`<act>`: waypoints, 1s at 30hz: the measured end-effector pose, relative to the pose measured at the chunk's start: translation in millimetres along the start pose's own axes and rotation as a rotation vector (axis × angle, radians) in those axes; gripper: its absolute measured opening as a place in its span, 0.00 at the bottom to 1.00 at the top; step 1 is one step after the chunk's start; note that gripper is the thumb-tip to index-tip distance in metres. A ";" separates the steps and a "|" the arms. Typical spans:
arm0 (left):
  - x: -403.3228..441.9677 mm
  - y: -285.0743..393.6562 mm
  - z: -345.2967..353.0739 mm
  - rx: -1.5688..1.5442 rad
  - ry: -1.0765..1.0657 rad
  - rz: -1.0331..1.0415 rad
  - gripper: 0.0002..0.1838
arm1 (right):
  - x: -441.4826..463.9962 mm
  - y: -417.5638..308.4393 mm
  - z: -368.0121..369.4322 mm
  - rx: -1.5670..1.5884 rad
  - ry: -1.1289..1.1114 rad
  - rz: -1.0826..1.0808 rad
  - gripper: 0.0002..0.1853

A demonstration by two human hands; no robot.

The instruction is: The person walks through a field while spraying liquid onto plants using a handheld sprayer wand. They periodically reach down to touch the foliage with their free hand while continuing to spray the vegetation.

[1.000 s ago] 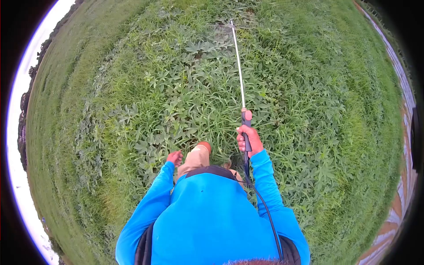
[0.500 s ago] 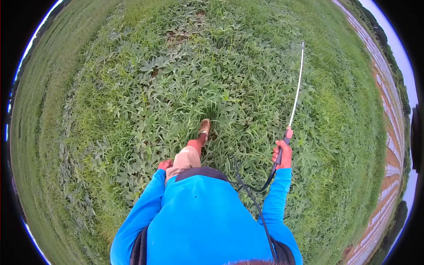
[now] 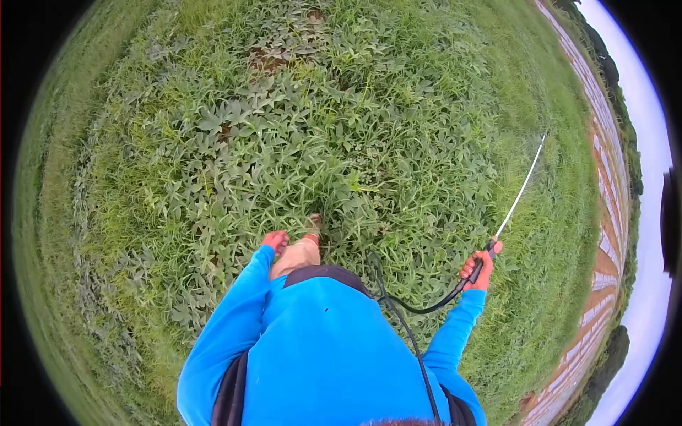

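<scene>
My right hand [image 3: 478, 270] is wrapped round the dark handle of a spray wand [image 3: 521, 195]. The wand's pale metal tube points up and to the right over the grass. A black hose [image 3: 433, 308] runs from the handle back toward my waist and over my blue shirt [image 3: 341, 348]. At my left thigh hangs my left hand [image 3: 276, 242], with its fingers curled; whether anything is inside them is too small to tell.
Leafy plants [image 3: 227, 121] and tall grass surround me. Bare brown soil [image 3: 268, 60] shows ahead. My foot [image 3: 314, 223] is among the weeds. Pale strips on brown ground [image 3: 600, 277] lie at the far right, with trees [image 3: 604, 369] beyond.
My right hand has swung the wand from straight ahead out to the right and lower. My left hand has shifted slightly beside my thigh. The view has turned, and my legs have stepped.
</scene>
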State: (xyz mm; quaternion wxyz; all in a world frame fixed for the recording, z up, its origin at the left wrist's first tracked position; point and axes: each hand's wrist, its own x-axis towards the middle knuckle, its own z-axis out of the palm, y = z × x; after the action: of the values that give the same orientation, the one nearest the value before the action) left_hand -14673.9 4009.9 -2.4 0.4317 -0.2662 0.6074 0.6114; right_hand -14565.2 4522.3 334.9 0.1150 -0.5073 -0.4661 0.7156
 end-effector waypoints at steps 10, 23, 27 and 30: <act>45.1 96.8 -15.4 -0.072 0.108 -0.007 0.16 | 16.2 -20.9 133.5 0.353 -0.757 0.584 0.10; 16.9 124.6 -23.8 0.002 0.147 -0.057 0.19 | 9.1 10.0 327.2 0.091 -1.264 1.087 0.11; 12.2 107.7 -36.5 0.021 0.188 -0.037 0.20 | -1.4 19.8 388.0 -0.005 -1.418 1.249 0.11; 7.7 105.9 -42.6 -0.049 0.225 -0.069 0.19 | -5.1 24.3 421.3 -0.029 -1.524 1.321 0.10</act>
State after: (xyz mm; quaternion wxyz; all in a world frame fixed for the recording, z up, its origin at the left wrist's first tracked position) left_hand -14776.3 3981.8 40.2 0.3751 -0.3643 0.6272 0.5773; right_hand -14906.5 4274.1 340.3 -0.6393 -0.0726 -0.0499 0.7639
